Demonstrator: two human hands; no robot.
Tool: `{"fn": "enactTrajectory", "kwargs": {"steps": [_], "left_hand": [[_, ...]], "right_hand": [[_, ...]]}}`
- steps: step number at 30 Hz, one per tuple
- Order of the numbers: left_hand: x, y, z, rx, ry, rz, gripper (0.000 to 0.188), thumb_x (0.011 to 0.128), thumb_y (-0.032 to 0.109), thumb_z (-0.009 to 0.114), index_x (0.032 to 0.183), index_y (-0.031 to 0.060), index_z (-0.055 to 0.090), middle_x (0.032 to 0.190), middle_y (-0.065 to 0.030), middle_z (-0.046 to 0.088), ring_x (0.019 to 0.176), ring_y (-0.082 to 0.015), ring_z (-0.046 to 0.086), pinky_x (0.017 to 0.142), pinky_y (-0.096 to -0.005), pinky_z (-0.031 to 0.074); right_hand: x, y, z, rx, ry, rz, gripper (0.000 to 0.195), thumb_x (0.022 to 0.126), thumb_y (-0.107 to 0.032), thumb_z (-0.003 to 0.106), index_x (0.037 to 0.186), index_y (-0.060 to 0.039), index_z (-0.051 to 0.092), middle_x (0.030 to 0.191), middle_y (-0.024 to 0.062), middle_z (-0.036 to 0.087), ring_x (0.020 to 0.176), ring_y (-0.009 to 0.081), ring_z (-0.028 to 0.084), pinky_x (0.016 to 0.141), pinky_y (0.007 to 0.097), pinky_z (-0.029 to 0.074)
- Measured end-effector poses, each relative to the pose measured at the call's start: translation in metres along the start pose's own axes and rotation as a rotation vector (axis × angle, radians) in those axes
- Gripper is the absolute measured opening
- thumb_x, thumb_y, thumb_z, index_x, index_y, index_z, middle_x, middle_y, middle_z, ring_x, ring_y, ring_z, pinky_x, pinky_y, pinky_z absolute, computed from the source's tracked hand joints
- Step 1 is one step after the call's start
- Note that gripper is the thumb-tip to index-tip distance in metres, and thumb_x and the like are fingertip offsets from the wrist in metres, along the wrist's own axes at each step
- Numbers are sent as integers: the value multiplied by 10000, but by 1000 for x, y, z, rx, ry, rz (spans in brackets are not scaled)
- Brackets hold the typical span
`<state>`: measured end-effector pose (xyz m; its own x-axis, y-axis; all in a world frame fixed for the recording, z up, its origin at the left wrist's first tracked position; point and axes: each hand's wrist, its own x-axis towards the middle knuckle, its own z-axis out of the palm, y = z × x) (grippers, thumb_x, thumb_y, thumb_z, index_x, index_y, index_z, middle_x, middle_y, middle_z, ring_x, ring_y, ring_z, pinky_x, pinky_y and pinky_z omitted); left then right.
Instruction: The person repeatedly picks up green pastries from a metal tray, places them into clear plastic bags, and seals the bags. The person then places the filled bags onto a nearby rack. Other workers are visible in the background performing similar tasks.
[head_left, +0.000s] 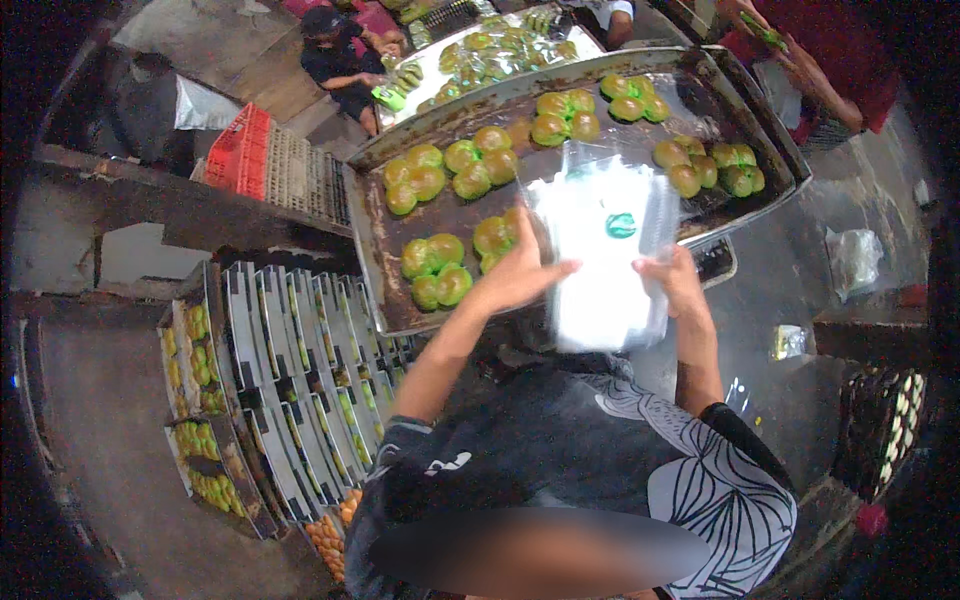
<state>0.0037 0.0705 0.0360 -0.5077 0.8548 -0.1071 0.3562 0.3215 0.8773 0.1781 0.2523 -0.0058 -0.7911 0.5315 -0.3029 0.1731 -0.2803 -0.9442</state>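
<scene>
Between my two hands is a stack of clear plastic bags (600, 292), white with glare and bearing a green printed mark. My left hand (525, 262) grips its left side, thumb lying on top. On the right edge, my right hand (671, 277) holds it the same way. The stack is blurred and hangs over the near side of a large dark metal baking tray (427, 251). Clusters of green-brown buns (436, 271) lie on the tray in rows. Another bun cluster (495, 240) is partly hidden behind my left hand.
A red plastic crate (238, 154) stands left of the tray. Tray racks (307, 375) filled with buns are at lower left. Beyond the tray, a person in black (334, 67) sits by a white table (585, 45) with bagged buns. Another person's arm (817, 82) reaches in at upper right.
</scene>
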Motion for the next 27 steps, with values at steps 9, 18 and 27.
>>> {"fn": "enactTrajectory", "kwargs": {"steps": [9,18,27], "left_hand": [[79,22,24,528,-83,-233,818,580,470,732,1126,-20,371,1064,-249,506,1023,-372,488,860,-422,387],[108,40,-2,355,94,-111,874,615,382,735,1233,-84,331,1206,-270,444,1119,-351,454,950,-374,352],[59,-6,-39,543,-12,-203,762,534,363,780,1119,-20,478,1063,-203,557,1004,-327,533,886,-371,407]], "right_hand": [[-25,-7,-117,113,382,-106,144,664,-83,645,776,-1,606,707,19,599,597,107,543,609,259,418],[-34,-4,-119,-11,375,-25,176,650,-142,691,715,-12,591,690,20,579,647,109,522,628,257,401],[-41,-5,-129,20,506,-138,202,634,-126,730,697,-23,568,682,33,590,642,110,526,647,257,410]]}}
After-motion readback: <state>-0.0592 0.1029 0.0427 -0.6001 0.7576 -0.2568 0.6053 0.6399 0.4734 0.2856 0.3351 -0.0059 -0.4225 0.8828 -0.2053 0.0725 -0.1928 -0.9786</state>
